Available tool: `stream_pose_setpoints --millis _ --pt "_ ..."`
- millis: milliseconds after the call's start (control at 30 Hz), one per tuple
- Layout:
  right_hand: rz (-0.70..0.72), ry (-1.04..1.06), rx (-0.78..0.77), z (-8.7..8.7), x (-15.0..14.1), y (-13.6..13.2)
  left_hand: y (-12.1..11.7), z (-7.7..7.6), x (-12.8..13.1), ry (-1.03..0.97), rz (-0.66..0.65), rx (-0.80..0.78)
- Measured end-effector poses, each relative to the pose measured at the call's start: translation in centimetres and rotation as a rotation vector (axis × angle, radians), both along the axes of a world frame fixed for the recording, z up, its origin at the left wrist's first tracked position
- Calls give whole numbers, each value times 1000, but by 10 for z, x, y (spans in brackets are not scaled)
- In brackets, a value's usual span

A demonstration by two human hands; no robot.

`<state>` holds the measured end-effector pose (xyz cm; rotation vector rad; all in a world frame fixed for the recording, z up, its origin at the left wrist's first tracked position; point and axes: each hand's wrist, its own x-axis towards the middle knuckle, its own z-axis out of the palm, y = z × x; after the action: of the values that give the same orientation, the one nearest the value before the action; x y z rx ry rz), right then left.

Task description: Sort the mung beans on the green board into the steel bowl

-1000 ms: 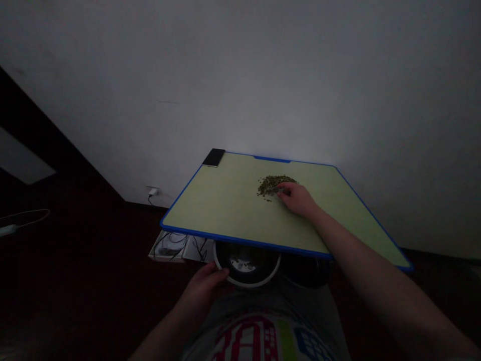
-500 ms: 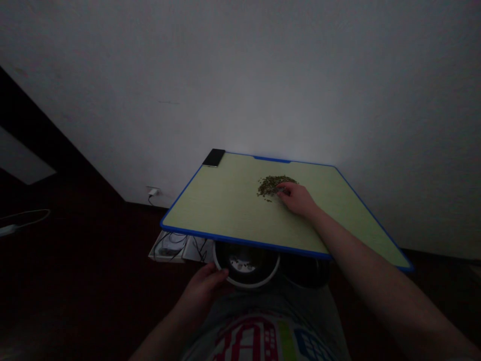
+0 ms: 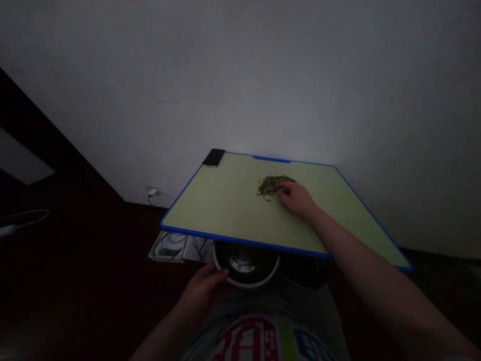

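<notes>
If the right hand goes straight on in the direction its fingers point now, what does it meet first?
The right hand lies on the green table, fingers pointing left and away. First it would meet the pile of small dark-green grains, which its fingertips seem already to touch. Beyond the pile, only bare tabletop shows.

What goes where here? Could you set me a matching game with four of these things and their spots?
Things:
1. phone
2. heap of small green bits
3. bowl
4. charger plug

Places:
A. at the right hand's fingertips
B. in the wall socket
C. far left corner of the table
D. under the table's near edge, left hand on its rim

Pairs: 1-C, 2-A, 3-D, 4-B
</notes>
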<state>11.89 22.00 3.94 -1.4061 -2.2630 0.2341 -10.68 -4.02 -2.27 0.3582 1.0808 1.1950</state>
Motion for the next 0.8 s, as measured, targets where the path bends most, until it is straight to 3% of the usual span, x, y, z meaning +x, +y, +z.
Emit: stream_pose_setpoints --millis 433,800 --pt "39 18 -44 1 -1 -1 -1 3 0 -52 -38 -5" --pt "54 -4 -22 2 -4 -3 2 7 3 -28 4 -24"
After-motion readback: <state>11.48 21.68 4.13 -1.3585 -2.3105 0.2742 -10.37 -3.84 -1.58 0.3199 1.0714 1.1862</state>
